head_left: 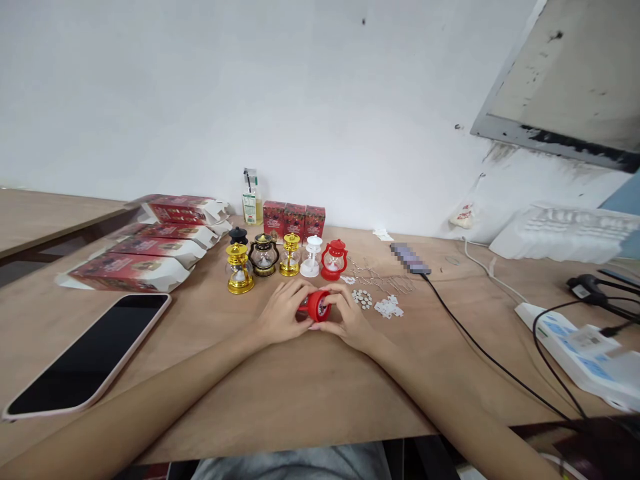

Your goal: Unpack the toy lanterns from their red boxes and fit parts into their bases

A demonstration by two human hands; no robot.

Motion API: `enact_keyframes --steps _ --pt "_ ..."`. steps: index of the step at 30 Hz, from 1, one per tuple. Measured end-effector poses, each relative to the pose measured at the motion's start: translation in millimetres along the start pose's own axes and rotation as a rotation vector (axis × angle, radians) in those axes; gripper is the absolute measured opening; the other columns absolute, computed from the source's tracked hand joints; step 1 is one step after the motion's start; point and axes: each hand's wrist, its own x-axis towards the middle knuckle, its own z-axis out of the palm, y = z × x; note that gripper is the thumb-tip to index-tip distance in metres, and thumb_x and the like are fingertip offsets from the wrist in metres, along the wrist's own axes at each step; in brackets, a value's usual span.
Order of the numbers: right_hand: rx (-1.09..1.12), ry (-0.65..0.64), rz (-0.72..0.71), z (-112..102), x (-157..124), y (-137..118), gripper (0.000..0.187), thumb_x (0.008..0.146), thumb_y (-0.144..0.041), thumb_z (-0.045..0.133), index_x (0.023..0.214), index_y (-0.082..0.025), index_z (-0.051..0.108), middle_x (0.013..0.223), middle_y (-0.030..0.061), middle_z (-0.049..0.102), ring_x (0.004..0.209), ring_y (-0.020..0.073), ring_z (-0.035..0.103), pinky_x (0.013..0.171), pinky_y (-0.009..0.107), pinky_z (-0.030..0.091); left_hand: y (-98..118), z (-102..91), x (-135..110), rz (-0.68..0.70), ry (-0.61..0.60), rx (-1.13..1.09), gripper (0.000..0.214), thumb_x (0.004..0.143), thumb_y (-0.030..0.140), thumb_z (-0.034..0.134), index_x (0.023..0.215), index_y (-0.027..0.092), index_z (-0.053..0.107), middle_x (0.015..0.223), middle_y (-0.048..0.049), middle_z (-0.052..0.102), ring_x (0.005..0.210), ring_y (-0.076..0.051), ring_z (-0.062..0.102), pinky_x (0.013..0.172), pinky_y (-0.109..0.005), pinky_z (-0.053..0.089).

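A small red lantern (319, 307) lies tipped on its side between my hands, its round base turned to the right. My left hand (286, 311) is closed around the body, which it mostly hides. The fingers and thumb of my right hand (349, 319) grip the base at its edge. Behind them stand another red lantern (333, 261), a white one (311, 257), and several gold and black ones, including a gold lantern (240, 270) at the left. Close to my right hand lie small round pieces (363, 299) and a heap of white tabs (389, 307).
Opened red boxes (145, 257) lie at the left, beyond a large phone (95, 353). Upright red boxes (294, 220) and a bottle (252, 205) stand by the wall. Thin wires (383, 277), a cabled phone (410, 259) and a power strip (575, 347) are on the right.
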Motion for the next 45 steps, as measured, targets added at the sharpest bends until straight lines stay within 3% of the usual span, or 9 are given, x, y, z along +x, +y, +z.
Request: enact_keyframes --steps 14,22,32,45 --pt "0.004 -0.103 0.06 -2 1 -3 0.029 0.08 -0.036 0.061 0.099 -0.02 0.045 0.111 0.0112 0.043 0.11 0.0223 0.047 0.094 0.041 0.042 1 -0.9 1 -0.019 -0.028 0.035 0.032 0.071 0.028 0.058 0.1 0.018 0.052 0.105 -0.0067 0.057 0.096 -0.023 0.052 0.081 -0.035 0.038" --pt "0.176 -0.017 0.091 -6 3 4 0.009 0.087 -0.023 0.053 0.095 -0.022 0.056 0.11 0.0075 0.053 0.108 0.0177 0.052 0.095 0.038 0.041 1 -2.1 0 -0.025 -0.007 0.029 0.031 0.071 0.025 0.058 0.101 0.018 0.051 0.104 -0.0057 0.057 0.096 -0.023 0.053 0.081 -0.035 0.039" --pt "0.531 0.107 0.356 3 6 -3 0.009 0.078 -0.03 0.065 0.084 -0.024 0.066 0.108 0.0047 0.056 0.107 0.0173 0.055 0.093 0.035 0.044 1 -3.2 2 -0.034 0.048 -0.077 0.03 0.07 0.022 0.057 0.1 0.018 0.052 0.104 -0.0064 0.056 0.095 -0.022 0.053 0.082 -0.034 0.042" --pt "0.484 0.199 0.411 5 5 -4 0.003 0.073 -0.026 0.069 0.073 -0.023 0.068 0.1 0.0036 0.059 0.099 0.0178 0.058 0.09 0.037 0.045 3 -4.6 2 -0.054 0.043 -0.084 0.03 0.07 0.024 0.057 0.1 0.019 0.052 0.102 -0.0069 0.057 0.094 -0.023 0.054 0.081 -0.035 0.042"
